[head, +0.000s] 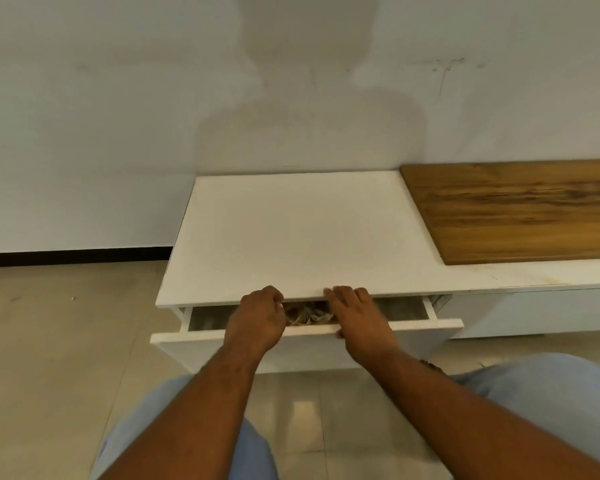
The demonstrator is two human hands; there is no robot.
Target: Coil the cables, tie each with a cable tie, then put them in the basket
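Observation:
A low white cabinet (291, 233) stands against the wall with its drawer (201, 336) pulled out a little. In the gap I see a brown woven basket with pale cables (307, 314) tangled in it, mostly hidden under the cabinet top. My left hand (257, 320) reaches into the drawer with fingers curled at the basket's left side. My right hand (355, 317) lies across the drawer's front edge, fingers reaching in at the basket's right side and thumb hooked under the front. Whether either hand grips the basket is hidden.
A dark wooden board (520, 209) lies on the cabinet top to the right. A plain wall rises behind the cabinet. Beige tiled floor (59, 341) spreads to the left and below. My knees in light blue trousers (548, 386) are at the bottom of the view.

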